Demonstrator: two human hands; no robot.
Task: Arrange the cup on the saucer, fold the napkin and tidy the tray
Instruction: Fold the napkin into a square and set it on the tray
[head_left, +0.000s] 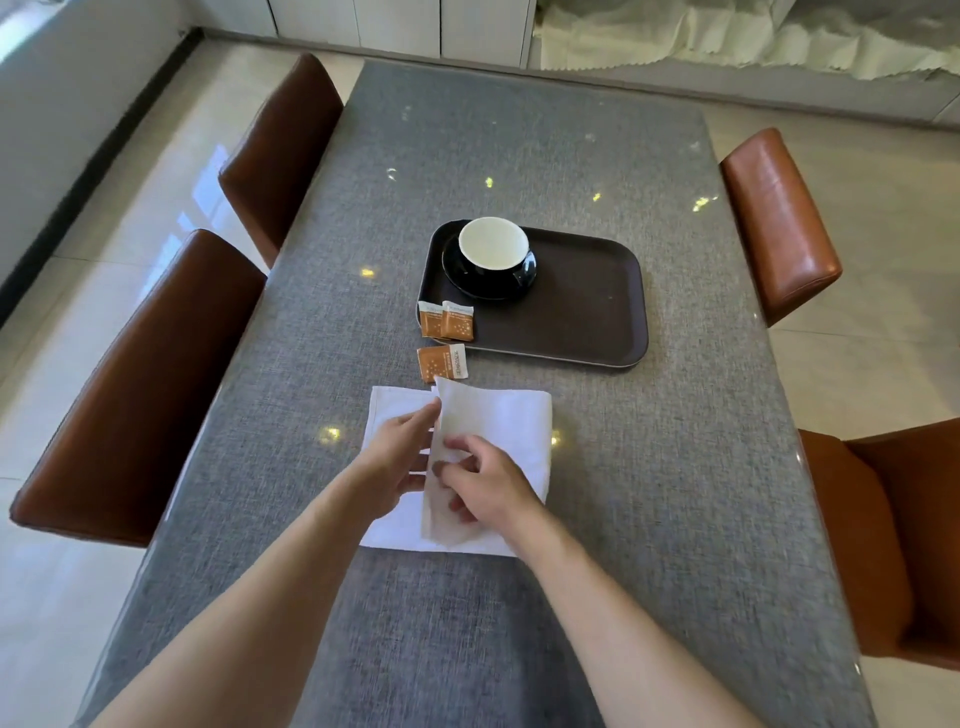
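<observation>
1. the white napkin (509, 415) lies on the grey table (519, 156), just in front of the tray (587, 312), with 1 flap lifted up in the middle.
2. the right hand (493, 488) pinches the near part of that flap between thumb and fingers.
3. the left hand (395, 447) is flat and open, fingers stretched under the flap, gripping nothing.
4. the cup (493, 249) sits on its dark saucer (467, 286) in the tray's far left corner.
5. 2 orange packets (448, 321) are on the tray's near left corner, 1 more packet (441, 362) sits on the table between tray and napkin.
6. brown chairs (130, 389) stand on both sides.
</observation>
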